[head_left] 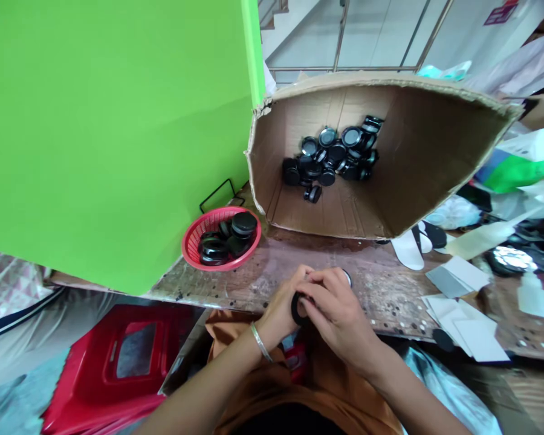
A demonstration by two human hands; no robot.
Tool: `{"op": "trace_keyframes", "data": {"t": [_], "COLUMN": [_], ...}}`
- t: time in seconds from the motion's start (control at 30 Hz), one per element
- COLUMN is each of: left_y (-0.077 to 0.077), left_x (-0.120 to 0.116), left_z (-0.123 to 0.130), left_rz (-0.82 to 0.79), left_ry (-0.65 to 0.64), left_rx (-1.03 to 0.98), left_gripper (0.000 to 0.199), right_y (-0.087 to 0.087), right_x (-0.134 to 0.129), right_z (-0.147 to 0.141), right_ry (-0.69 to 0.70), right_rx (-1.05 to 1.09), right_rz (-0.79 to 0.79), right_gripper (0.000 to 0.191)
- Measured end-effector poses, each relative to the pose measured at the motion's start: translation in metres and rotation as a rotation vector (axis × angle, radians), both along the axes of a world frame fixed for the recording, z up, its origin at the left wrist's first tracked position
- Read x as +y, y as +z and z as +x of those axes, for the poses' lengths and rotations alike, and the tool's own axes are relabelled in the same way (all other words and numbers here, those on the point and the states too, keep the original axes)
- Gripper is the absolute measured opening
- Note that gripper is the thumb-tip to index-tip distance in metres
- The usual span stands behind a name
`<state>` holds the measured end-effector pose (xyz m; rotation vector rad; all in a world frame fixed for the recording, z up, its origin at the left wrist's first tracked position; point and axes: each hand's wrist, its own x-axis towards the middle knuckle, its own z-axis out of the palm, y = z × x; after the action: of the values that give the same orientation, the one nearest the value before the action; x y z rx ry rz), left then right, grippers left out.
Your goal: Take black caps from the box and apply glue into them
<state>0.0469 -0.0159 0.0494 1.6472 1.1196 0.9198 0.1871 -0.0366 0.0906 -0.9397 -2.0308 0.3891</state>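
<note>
Close together at the front edge of the worn wooden table, my left hand (284,297) and my right hand (338,305) both grip a small black round piece (296,309). Its ring-like edge shows between them; the rest is covered by my fingers. Just behind my right hand a round dark piece with a white face (347,277) peeks out. To the left, a red plastic basket (190,257) holds several black round cases. Beyond my hands, a cardboard box (417,175) lies with its opening toward me, and a heap of similar black and silver round pieces (335,154) is inside.
A tall green panel (118,133) stands at the left, with a black wire stand (222,192) beside it. On the right lie white and grey cards (476,335), a squeeze bottle (534,294) and plastic bags. A red stool (113,362) is below the table's left side.
</note>
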Motion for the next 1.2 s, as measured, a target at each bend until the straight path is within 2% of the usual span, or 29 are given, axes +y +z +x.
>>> {"op": "trace_keyframes", "data": {"t": [0.1,0.17,0.27,0.37,0.47,0.57,0.63,0.7,0.77,0.8,0.9,0.97,1.0,1.03,1.1,1.2], "left_y": [-0.001,-0.002,-0.002,0.000,-0.001,-0.005,-0.006,-0.004,0.002,0.005,0.014,0.018,0.021,0.024,0.032,0.042], "left_x": [-0.002,0.001,0.005,0.004,0.001,0.002,0.007,0.012,0.017,0.019,0.031,0.043,0.050,0.057,0.070,0.084], "left_z": [-0.004,-0.008,-0.012,-0.008,0.001,0.006,0.006,0.007,0.011,0.015,0.034,0.045,0.049,0.051,0.048,0.029], "left_rz": [-0.025,-0.162,-0.410,-0.554,-0.609,-0.591,-0.532,-0.369,-0.100,0.043,0.372,0.461,0.468,0.457,0.380,0.156], "left_ry": [-0.016,0.027,0.100,0.141,0.166,0.184,0.253,0.309,0.222,0.117,-0.325,-0.554,-0.619,-0.641,-0.584,-0.343], "left_rx": [-0.025,-0.085,-0.278,-0.404,-0.426,-0.448,-0.429,-0.319,-0.120,-0.018,0.229,0.370,0.438,0.498,0.575,0.606], "left_gripper": [0.017,0.022,0.031,0.044,0.045,0.037,0.031,0.022,0.014,0.018,0.033,0.030,0.027,0.024,0.020,0.013], "right_y": [0.007,0.008,0.003,-0.006,-0.014,-0.014,-0.012,-0.009,-0.008,-0.010,-0.018,-0.025,-0.028,-0.031,-0.034,-0.038], "right_x": [0.000,-0.005,-0.021,-0.039,-0.049,-0.055,-0.059,-0.062,-0.064,-0.063,-0.058,-0.052,-0.050,-0.048,-0.046,-0.046], "right_z": [-0.001,0.002,0.007,0.009,0.012,0.021,0.030,0.040,0.051,0.056,0.069,0.076,0.079,0.081,0.086,0.092], "right_ry": [0.064,0.068,0.039,0.027,-0.011,-0.089,-0.147,-0.228,-0.358,-0.435,-0.587,-0.577,-0.557,-0.536,-0.506,-0.467], "right_rx": [-0.054,-0.058,-0.095,-0.141,-0.146,-0.089,-0.019,0.085,0.226,0.311,0.587,0.769,0.850,0.922,1.038,1.155], "right_rz": [0.021,0.053,0.132,0.187,0.188,0.201,0.188,0.095,-0.072,-0.180,-0.537,-0.719,-0.777,-0.818,-0.874,-0.940], "right_gripper": [0.017,0.016,0.018,0.024,0.026,0.024,0.022,0.018,0.009,0.004,0.018,0.024,0.025,0.026,0.027,0.028]}}
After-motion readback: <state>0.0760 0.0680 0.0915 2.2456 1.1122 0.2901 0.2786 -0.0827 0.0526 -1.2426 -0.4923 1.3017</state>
